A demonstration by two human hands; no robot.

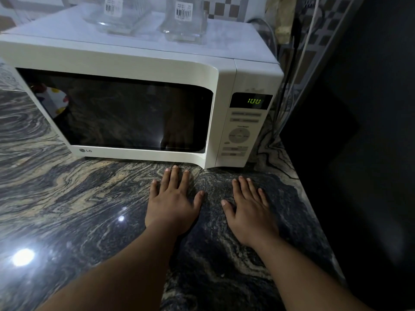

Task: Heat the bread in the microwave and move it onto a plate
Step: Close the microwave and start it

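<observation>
A white microwave stands on a dark swirled stone counter, its door shut. Its green display reads 100. The dark door window shows only reflections, so I cannot see any bread inside. No plate is in view. My left hand lies flat, palm down, on the counter just in front of the door's lower right corner. My right hand lies flat beside it, below the control panel. Both hands hold nothing and their fingers are spread.
Two clear glass containers with barcode labels stand on top of the microwave. Cables run down behind its right side. The counter ends at a dark drop on the right. A tiled wall is at the back.
</observation>
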